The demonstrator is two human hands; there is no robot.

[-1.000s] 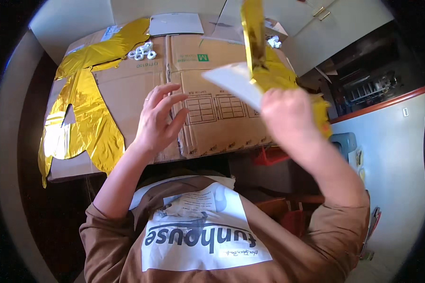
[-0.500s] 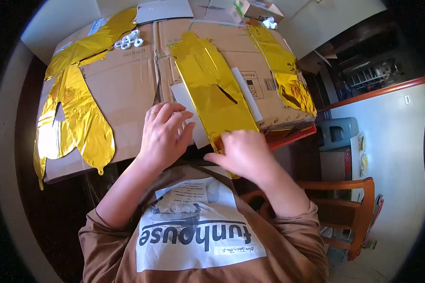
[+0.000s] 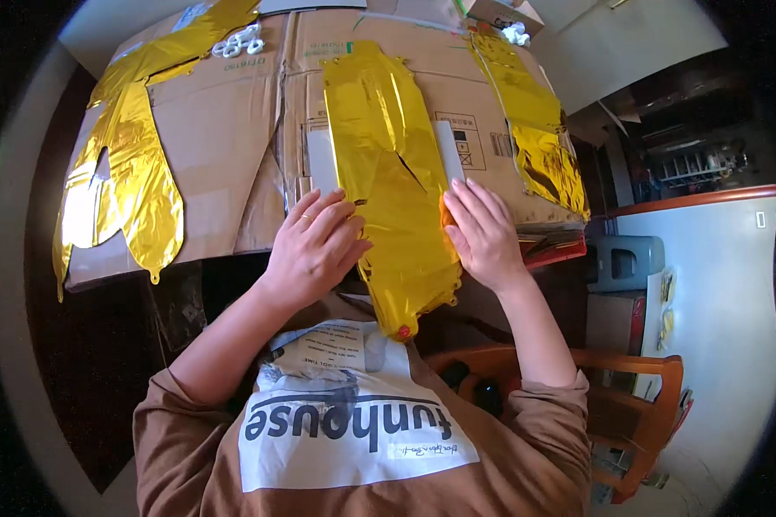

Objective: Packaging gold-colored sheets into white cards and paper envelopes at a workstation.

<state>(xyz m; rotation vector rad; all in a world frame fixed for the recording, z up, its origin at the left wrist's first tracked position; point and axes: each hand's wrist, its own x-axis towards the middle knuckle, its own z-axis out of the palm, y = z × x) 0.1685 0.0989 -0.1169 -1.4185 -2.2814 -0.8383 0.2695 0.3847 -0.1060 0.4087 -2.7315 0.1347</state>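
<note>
A flat gold foil balloon [image 3: 384,164] lies lengthwise over a white card [image 3: 322,159] on the cardboard, its lower end hanging past the near edge toward my shirt. A slit-like opening shows in its middle, and a red spot marks its lowest tip. My left hand [image 3: 317,250] is closed at the balloon's left edge, fingers curled, thumb pointing inward. At the opposite edge my right hand [image 3: 483,231] pinches the foil, its fingers fairly straight and an orange-looking fold beside them. What lies under the fingertips is partly hidden.
More gold foil balloons lie at the left [image 3: 138,172] and right [image 3: 547,151]. White rings [image 3: 239,40] sit at the back left, a small box [image 3: 502,13] at the back right. A wooden chair [image 3: 655,388] and a grey-blue stool [image 3: 627,263] stand right.
My right hand has moved up and right from the balloon's lower end to its right edge. The lower end now lies spread out. My left hand has shifted slightly right, onto the left edge.
</note>
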